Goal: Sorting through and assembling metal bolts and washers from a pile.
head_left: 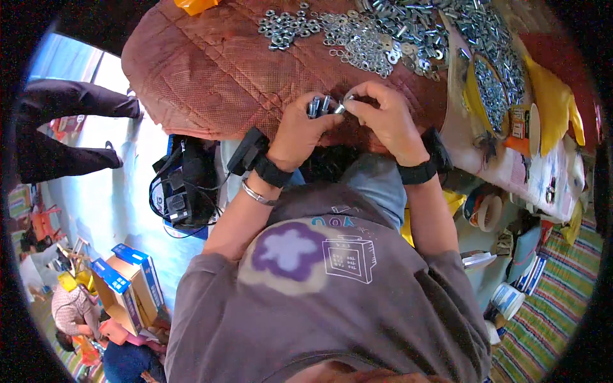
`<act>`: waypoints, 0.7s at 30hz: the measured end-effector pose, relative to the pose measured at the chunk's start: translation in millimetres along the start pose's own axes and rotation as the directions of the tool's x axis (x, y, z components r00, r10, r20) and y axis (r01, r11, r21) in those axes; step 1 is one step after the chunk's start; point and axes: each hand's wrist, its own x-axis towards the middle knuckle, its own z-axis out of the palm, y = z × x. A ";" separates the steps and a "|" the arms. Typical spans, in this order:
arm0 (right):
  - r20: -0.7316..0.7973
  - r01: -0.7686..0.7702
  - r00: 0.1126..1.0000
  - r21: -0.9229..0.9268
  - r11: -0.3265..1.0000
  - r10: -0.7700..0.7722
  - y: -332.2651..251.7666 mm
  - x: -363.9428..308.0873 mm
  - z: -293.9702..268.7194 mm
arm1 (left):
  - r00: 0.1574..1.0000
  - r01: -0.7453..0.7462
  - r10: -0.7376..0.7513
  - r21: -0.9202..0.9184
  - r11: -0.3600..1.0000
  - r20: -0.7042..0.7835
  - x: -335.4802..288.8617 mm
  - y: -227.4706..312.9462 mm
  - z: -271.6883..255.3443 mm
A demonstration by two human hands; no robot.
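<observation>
My left hand [300, 127] is closed around several short shiny metal cylinders [314, 106], which look like bolts or sleeves; their ends stick up between thumb and fingers. One more metal cylinder [340, 109] tilts out past the left thumb toward the right hand. My right hand [386, 121] pinches at its upper end, with a small bright part between the fingertips, too small to name. Both hands are just over the near edge of a table covered with quilted reddish-brown cloth [204, 70]. Farther back lie loose hex nuts [287, 29], ring washers [361, 48] and flat washers [418, 60].
A heap of metal cylinders [408, 29] spreads along the far side. At right are a yellow-rimmed basket [476, 96] of small metal parts, an orange container [525, 127] and yellow cloth [555, 102]. An open cardboard box [131, 287] stands on the floor; other people are at left.
</observation>
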 end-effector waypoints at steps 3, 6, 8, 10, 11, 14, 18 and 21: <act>0.144 -0.073 0.987 0.037 0.997 0.067 -2.7 9.1 2.1 | 0.999 -0.001 0.001 -0.003 1.000 -0.048 -4.3 -0.3 -7.4; 0.124 -0.031 0.992 -0.002 1.000 0.031 -9.3 30.2 7.2 | 0.994 -0.032 0.032 0.001 0.999 -0.109 -1.1 -13.6 -16.6; 0.011 0.048 0.999 -0.116 0.992 -0.047 -6.3 52.2 14.6 | 0.993 -0.040 0.029 -0.096 0.995 -0.117 1.3 -18.4 -21.1; -0.088 0.115 0.986 -0.234 0.965 -0.139 0.8 76.0 24.9 | 0.992 -0.047 0.023 -0.190 0.981 -0.126 2.1 -20.6 -25.6; -0.117 0.218 0.951 -0.405 0.888 -0.287 4.6 87.1 29.9 | 0.987 -0.064 0.038 -0.162 0.985 -0.155 1.0 -20.8 -26.9; -0.123 0.276 0.895 -0.600 0.750 -0.429 -0.1 105.1 43.7 | 0.984 -0.069 0.037 -0.179 0.981 -0.173 0.4 -24.3 -35.8; -0.069 0.168 0.945 -0.739 0.653 -0.320 -0.6 110.2 47.5 | 0.991 -0.003 -0.039 -0.315 0.949 -0.127 -1.7 -24.3 -43.5; -0.051 0.164 0.961 -0.690 0.705 -0.273 -1.9 102.9 44.2 | 0.989 -0.023 -0.021 -0.288 0.957 -0.149 -2.8 -23.6 -46.6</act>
